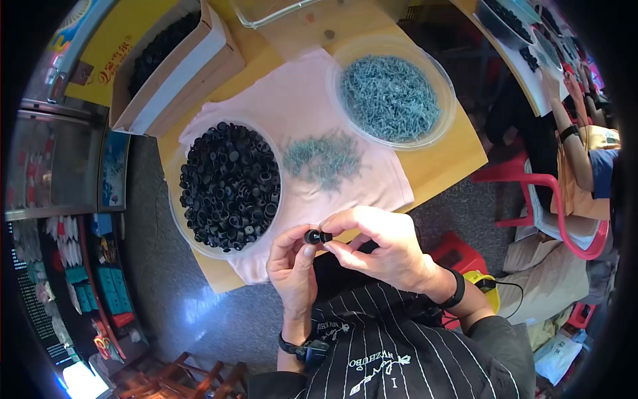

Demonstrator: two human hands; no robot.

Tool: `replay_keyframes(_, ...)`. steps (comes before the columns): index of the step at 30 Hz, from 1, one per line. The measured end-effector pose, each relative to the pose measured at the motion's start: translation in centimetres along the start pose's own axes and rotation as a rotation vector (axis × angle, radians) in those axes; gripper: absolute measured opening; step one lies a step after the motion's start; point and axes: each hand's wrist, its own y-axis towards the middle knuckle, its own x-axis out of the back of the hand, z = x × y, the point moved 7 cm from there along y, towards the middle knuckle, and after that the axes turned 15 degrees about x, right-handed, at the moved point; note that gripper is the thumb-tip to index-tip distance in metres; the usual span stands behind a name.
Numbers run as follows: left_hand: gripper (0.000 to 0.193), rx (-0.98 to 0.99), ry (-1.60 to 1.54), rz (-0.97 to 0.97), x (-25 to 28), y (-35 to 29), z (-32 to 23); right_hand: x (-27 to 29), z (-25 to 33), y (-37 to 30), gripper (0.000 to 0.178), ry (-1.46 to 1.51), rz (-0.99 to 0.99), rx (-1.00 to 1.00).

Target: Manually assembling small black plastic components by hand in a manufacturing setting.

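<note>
Between the fingertips of both hands is a small black plastic part (314, 236), round at its left end and narrower at its right. My left hand (292, 269) pinches the round end. The narrower end sits between the thumb and forefinger of my right hand (379, 246). Just left of my hands stands a clear round tub (174, 216) heaped with small black ring-like caps (229, 186). Beyond them, a loose pile of small greenish clear plastic pieces (323, 158) lies on a pale pink cloth (296, 90). More such pieces fill a second clear tub (446, 123) at the far right.
An open cardboard box (179, 73) with black parts stands at the far left of the yellow table (458, 156). A red plastic chair (561, 213) is on the right, near another person's arm (579, 149) at a second table. Shelves with packages (100, 286) line the left.
</note>
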Motion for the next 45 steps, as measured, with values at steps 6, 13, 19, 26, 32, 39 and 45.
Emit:
replay_keyframes(6,0.029,-0.011,-0.002,-0.023,-0.1,0.4,-0.2,0.0,0.0,0.4,0.029,-0.042,-0.014,0.064)
replay_keyframes(13,0.030,-0.010,0.031,-0.044,-0.3,0.3,-0.1,0.1,0.2,0.4,0.030,-0.067,0.014,0.041)
replay_keyframes(19,0.027,-0.053,0.093,-0.043,-0.2,0.3,-0.3,0.3,0.4,0.4,0.030,-0.105,0.005,0.102)
replay_keyframes(26,0.025,-0.105,0.092,-0.018,-0.7,0.4,-0.7,0.4,1.3,0.2,0.030,-0.252,-0.067,0.284)
replay_keyframes(32,0.024,-0.067,0.070,0.035,-1.0,0.5,-0.8,0.2,1.2,0.0,0.035,-0.262,-0.038,0.305)
replay_keyframes(39,0.023,-0.041,0.071,0.050,-0.8,0.5,-0.4,0.1,0.9,-0.1,0.031,-0.226,-0.084,0.272)
replay_keyframes(45,0.024,-0.030,0.012,0.053,-1.3,0.5,-0.1,0.0,0.7,-0.6,0.031,-0.291,-0.131,0.287)
